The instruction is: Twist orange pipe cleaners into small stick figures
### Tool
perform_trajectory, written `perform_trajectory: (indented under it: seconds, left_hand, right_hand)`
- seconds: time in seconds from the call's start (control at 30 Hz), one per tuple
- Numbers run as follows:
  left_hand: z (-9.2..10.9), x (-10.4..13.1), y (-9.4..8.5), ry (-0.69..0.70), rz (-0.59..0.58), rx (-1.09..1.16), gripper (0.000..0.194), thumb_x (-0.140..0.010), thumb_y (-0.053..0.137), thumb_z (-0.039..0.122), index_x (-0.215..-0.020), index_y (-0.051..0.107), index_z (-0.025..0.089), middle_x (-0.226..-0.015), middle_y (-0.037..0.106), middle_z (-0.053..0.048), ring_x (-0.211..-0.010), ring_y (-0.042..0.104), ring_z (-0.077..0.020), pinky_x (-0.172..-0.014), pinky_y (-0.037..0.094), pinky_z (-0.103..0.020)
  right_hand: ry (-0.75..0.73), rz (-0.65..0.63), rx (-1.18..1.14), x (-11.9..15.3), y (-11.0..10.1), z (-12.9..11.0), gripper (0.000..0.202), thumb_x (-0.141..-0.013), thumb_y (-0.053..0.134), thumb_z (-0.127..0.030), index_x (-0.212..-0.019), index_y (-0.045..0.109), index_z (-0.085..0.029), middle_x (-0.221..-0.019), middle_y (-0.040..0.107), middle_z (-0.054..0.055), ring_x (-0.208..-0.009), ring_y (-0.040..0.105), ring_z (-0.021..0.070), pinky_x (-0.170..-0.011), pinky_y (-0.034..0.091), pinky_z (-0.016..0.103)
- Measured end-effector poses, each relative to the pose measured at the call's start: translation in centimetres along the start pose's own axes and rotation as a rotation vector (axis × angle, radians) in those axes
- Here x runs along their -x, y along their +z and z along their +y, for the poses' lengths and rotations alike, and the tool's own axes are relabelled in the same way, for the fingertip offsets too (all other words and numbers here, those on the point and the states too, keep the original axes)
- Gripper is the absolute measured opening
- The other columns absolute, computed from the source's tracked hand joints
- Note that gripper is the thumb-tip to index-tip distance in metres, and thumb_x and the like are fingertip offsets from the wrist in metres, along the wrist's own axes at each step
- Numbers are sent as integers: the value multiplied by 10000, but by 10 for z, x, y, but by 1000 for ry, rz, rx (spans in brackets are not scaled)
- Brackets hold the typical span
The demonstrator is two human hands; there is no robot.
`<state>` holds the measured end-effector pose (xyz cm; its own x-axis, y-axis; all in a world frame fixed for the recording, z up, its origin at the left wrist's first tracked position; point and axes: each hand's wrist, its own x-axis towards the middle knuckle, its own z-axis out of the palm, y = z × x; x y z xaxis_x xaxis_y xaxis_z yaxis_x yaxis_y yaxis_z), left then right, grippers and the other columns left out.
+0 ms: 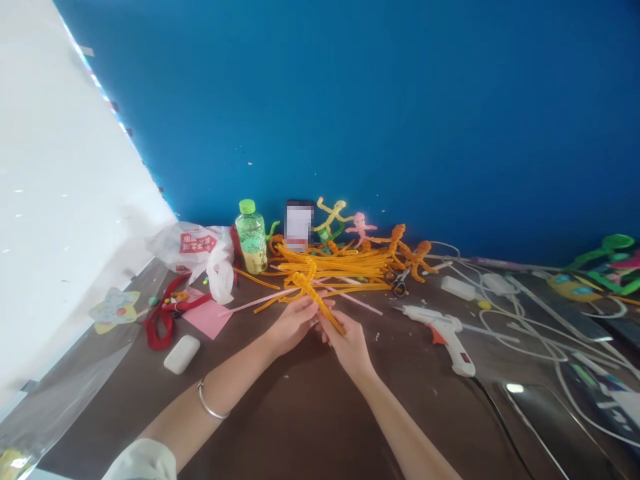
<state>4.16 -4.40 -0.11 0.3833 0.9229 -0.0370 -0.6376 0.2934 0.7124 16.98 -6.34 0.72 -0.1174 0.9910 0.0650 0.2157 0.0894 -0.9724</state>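
Both my hands hold an orange pipe-cleaner figure (311,289) above the dark table, in front of a pile of orange pipe cleaners (340,263). My left hand (295,325) is closed round its middle, with the fingers partly hidden behind it. Lower down, my right hand (345,339) grips the end of the twisted stems between thumb and fingers. Finished-looking twisted figures stand behind the pile: a yellow figure (334,212), a pink figure (361,229) and orange figures (420,259) to the right. Small scissors (400,287) lie at the pile's right end.
On the right lie a white glue gun (445,333) with a black cord, a dark phone (555,427) and tangled white cables (525,333). At left are a green-capped bottle (253,240), a plastic bag (200,247), red ribbon (160,323), pink paper (207,317) and a white case (182,354).
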Motion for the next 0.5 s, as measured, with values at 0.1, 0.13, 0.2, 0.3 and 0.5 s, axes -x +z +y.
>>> perform_trajectory:
  seconds: [0.1,0.13,0.2,0.3,0.5]
  left_hand:
    - [-4,0,-1,41,24,-112,402,-693,658,277,-1062,578,141,-997,631,-117,-557,545,-106,-543,417,-268]
    - [-6,0,-1,50,51,-149,406,-688,660,293,-1055,583,138,-984,638,-118,-553,552,-112,-544,419,-273]
    - [-8,0,-3,62,115,-209,395,-680,664,317,-1022,605,128,-944,652,-116,-587,574,-129,-574,427,-280]
    - [-8,0,-3,71,205,-229,385,-657,684,319,-987,633,126,-877,667,-104,-705,594,-154,-654,430,-277]
    - [-5,-1,-2,27,297,-157,453,-612,722,302,-1021,630,130,-796,674,-95,-597,557,-106,-550,380,-222]
  right_hand:
    - [-13,-4,48,1,0,3,287,-824,473,-347,-597,498,-173,-509,471,-18,-451,423,96,-469,326,233]
    - [-9,-12,53,1,1,4,310,-831,460,-359,-582,476,-174,-502,459,-21,-447,413,92,-467,320,231]
    - [12,-31,42,2,4,6,350,-838,439,-394,-563,435,-177,-486,430,-29,-436,384,85,-450,297,226]
    - [66,-83,-41,2,9,8,372,-836,417,-450,-578,402,-183,-461,388,-44,-415,340,77,-411,253,218]
    - [150,-142,-273,2,17,12,369,-799,441,-507,-623,406,-184,-426,295,-83,-380,242,60,-373,182,206]
